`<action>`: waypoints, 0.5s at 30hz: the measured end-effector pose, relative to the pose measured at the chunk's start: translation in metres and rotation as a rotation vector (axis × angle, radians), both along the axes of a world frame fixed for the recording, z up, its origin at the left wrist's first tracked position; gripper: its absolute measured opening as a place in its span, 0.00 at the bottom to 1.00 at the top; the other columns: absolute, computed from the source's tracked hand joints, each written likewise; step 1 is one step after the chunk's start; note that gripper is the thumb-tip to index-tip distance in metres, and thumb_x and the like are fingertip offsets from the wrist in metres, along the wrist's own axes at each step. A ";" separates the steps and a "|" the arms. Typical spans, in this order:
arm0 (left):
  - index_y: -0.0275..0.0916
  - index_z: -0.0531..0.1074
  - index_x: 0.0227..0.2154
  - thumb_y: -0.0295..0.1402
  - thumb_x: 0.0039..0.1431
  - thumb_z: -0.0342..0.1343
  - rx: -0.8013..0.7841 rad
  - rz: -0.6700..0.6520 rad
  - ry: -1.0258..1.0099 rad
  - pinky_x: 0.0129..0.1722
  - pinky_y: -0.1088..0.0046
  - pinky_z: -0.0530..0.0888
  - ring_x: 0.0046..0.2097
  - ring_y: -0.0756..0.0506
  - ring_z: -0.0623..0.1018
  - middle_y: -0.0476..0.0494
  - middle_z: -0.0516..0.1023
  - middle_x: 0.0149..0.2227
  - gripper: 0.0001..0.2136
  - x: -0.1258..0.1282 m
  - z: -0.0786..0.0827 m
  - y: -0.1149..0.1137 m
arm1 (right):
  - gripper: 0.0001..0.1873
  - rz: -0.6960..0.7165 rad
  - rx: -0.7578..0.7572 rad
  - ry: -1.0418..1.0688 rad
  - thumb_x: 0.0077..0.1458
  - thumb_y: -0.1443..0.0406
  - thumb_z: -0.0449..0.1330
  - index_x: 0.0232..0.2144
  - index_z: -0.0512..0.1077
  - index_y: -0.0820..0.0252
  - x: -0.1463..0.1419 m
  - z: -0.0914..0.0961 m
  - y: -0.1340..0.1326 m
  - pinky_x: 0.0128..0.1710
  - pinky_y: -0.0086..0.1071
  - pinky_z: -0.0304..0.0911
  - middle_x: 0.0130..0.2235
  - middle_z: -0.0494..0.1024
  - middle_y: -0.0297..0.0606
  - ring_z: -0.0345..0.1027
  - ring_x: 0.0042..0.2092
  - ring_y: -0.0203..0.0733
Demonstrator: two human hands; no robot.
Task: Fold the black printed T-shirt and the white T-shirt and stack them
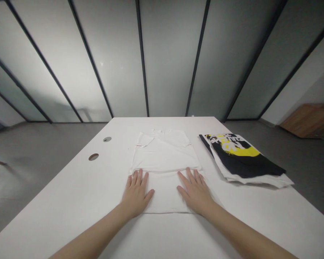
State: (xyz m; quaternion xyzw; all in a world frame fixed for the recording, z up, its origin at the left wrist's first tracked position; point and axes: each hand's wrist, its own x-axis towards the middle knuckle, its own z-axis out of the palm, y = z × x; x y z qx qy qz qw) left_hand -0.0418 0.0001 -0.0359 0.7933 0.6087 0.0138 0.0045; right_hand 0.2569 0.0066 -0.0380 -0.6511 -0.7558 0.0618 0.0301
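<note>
1. Presently, the left hand (136, 194) lies palm down on the near part of a white T-shirt (164, 154), its fingers spread wide and gripping nothing. Its fingertips reach roughly to a folded edge running across the shirt's body.
2. The right hand (196, 192) is in the same state: flat on the same shirt, palm down, fingers spread wide, with no grip. A strip of white fabric separates the two hands.
3. The T-shirt lies flat and roughly centered before the person on a white counter (56, 208), with its collar (158, 132) toward the far edge. A folded layer extends toward the person, ending just below the hands. The sleeves lie against the body (white on white makes the exact layering hard to read).
4. To the right, a folded black-and-yellow printed shirt (240, 158) lies at an angle on the counter, near the T-shirt but not touching it. White fabric shows along its near edge. The right hand is the closer of the two hands.
5. Two round holes (93, 157) are set in the counter left of the T-shirt. Beyond the counter are a grey floor (40, 144), a frosted glass wall (167, 64) with dark frames, and wooden furniture (310, 120) at far right.
</note>
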 end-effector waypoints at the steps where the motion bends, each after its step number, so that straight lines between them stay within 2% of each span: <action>1: 0.38 0.53 0.75 0.55 0.71 0.41 0.007 0.004 0.006 0.73 0.43 0.50 0.77 0.29 0.49 0.31 0.49 0.77 0.37 0.001 0.002 0.009 | 0.36 -0.006 0.004 0.000 0.70 0.48 0.52 0.75 0.57 0.48 -0.002 0.002 0.009 0.73 0.59 0.37 0.78 0.46 0.46 0.36 0.77 0.69; 8: 0.37 0.52 0.75 0.56 0.72 0.41 0.002 0.080 0.012 0.72 0.45 0.50 0.77 0.28 0.51 0.28 0.48 0.77 0.38 0.009 0.008 0.092 | 0.37 -0.042 0.032 0.013 0.70 0.45 0.50 0.75 0.55 0.48 -0.019 0.012 0.091 0.72 0.56 0.38 0.78 0.49 0.48 0.40 0.77 0.66; 12: 0.36 0.52 0.75 0.55 0.72 0.40 0.016 0.093 0.001 0.72 0.45 0.50 0.76 0.29 0.52 0.27 0.49 0.77 0.38 0.005 0.010 0.145 | 0.37 -0.039 0.038 0.009 0.70 0.45 0.49 0.75 0.55 0.47 -0.023 0.015 0.141 0.72 0.55 0.38 0.77 0.50 0.47 0.41 0.77 0.65; 15: 0.36 0.52 0.75 0.54 0.73 0.39 0.002 0.088 0.002 0.72 0.46 0.51 0.76 0.30 0.53 0.28 0.49 0.77 0.37 0.000 0.014 0.178 | 0.36 -0.023 0.047 0.009 0.71 0.46 0.48 0.75 0.55 0.47 -0.023 0.016 0.169 0.72 0.54 0.38 0.77 0.51 0.46 0.42 0.76 0.62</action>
